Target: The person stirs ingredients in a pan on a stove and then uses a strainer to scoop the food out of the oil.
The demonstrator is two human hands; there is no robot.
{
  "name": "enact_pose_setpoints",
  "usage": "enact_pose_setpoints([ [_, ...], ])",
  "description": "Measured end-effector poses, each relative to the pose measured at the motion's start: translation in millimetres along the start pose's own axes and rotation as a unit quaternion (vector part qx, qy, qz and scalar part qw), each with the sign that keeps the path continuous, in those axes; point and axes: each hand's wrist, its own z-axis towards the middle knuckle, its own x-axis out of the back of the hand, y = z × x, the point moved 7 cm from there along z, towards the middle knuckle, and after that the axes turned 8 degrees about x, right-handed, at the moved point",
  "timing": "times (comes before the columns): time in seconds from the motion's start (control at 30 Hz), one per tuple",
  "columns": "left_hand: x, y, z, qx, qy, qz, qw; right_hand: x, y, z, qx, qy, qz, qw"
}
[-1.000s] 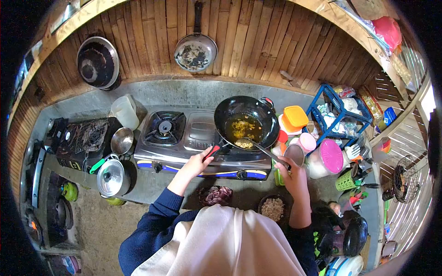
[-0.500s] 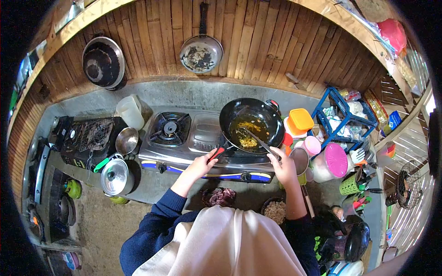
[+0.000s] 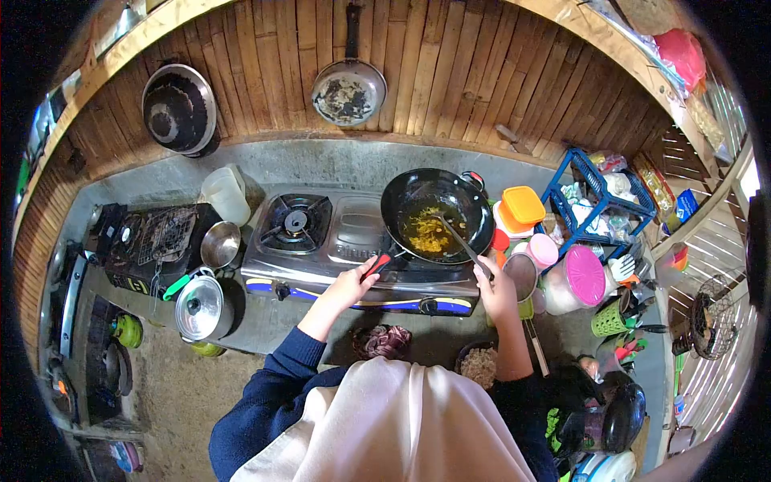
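A black wok [image 3: 403, 191] sits on the right burner of a two-burner gas stove [image 3: 358, 215]. Yellow-brown chopped food [image 3: 430, 234] lies in oil at its bottom. My left hand [image 3: 348, 291] is closed around the wok's red and black handle [image 3: 379, 263], at the front left. In my right hand [image 3: 498, 291], to the right of the wok, is the handle of a long metal spatula [image 3: 459, 239]. The spatula slants over the rim, its far end down at the food; the shape of that end is hard to make out.
Right of the stove stand an orange-lidded container [image 3: 524, 206], a pink-lidded jar [image 3: 584, 276] and a blue rack [image 3: 601, 197]. On the left are a lidded pot [image 3: 202, 308] and a steel bowl [image 3: 221, 244]. Two pans hang on the bamboo wall [image 3: 265, 72].
The spatula's far end has shifted to the right and slightly away from me. The food, clumped near the front before, is now spread more across the wok's bottom. My left hand keeps its hold.
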Motion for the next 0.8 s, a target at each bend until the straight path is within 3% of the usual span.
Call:
enact_pose_setpoints([
  [0.17, 2, 4, -2, 0.004, -0.002, 0.013, 1.0, 31, -26, -17, 0.057, 0.002, -0.019, 0.998],
  [0.57, -4, -7, 5, -0.013, 0.005, -0.01, 1.0, 77, -61, -45, -0.025, -0.05, -0.09, 0.994],
  [0.8, -5, -9, 6, -0.018, 0.0, -0.011, 1.0, 86, -55, -47, -0.044, -0.026, -0.034, 0.998],
])
